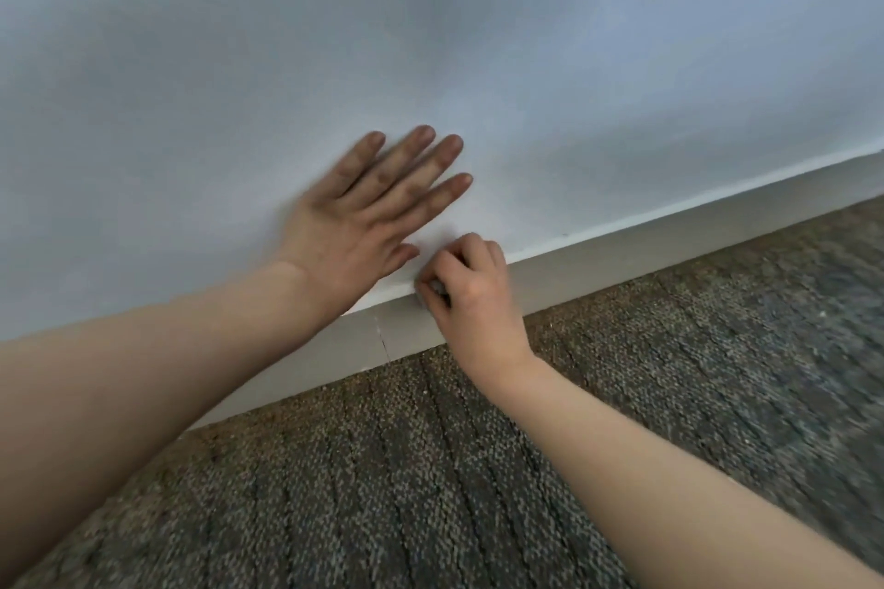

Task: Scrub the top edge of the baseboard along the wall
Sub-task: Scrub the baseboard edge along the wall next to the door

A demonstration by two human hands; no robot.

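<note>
A pale grey baseboard runs along the foot of a light blue-white wall, rising toward the right. My left hand lies flat on the wall just above the baseboard, fingers spread. My right hand is curled at the baseboard's top edge, its fingertips pinched on a small grey thing that is mostly hidden; I cannot tell what it is. A thin vertical seam in the baseboard sits just left of my right hand.
Grey-brown patterned carpet covers the floor up to the baseboard. Both my bare forearms reach in from the bottom corners.
</note>
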